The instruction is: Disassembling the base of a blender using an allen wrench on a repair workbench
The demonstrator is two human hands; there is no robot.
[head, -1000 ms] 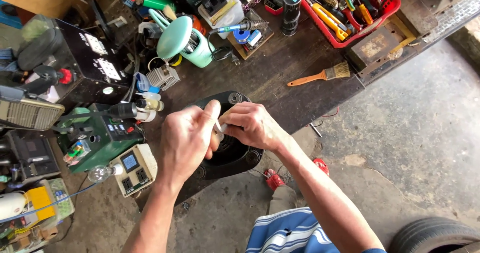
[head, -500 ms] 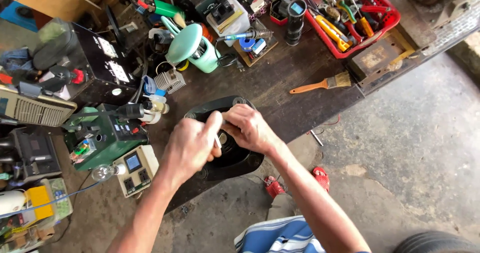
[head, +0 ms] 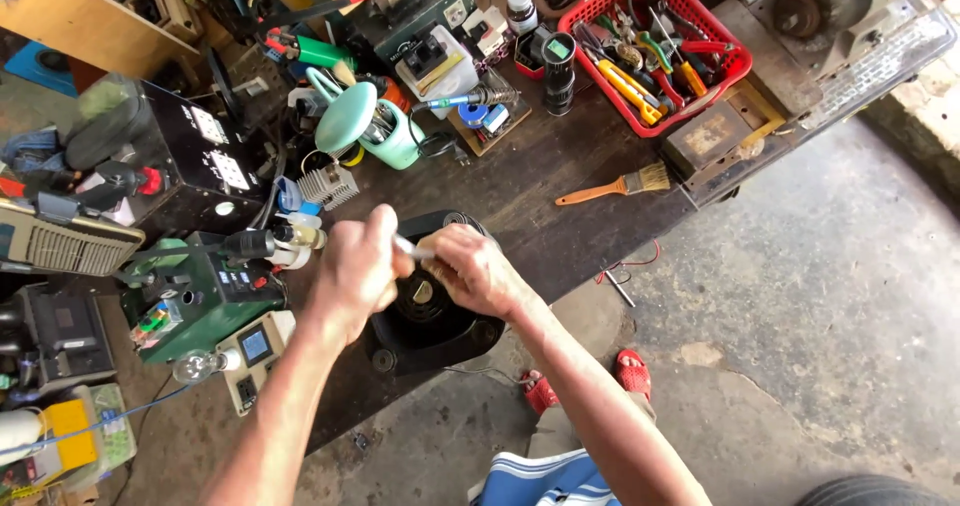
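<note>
- Two hands: left hand (head: 355, 266), right hand (head: 475, 269), over one black base (head: 430, 316).
- One brush (head: 615, 186) right of the base.
- One red basket (head: 655, 46) beyond the brush.
- One mint kettle (head: 365, 121) behind the base.
- Two red sandals (head: 585, 381) below the base.

A glossy black plastic appliance base (head: 430, 321) is sitting on the dark, matt wooden surface (head: 560, 216); the basket (head: 735, 61) is looking like shiny red plastic, the floor (head: 800, 306) rough concrete.

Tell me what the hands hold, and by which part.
Both the left hand and right hand pinch a thin whitish piece, one at each end; what it is cannot be told.
</note>
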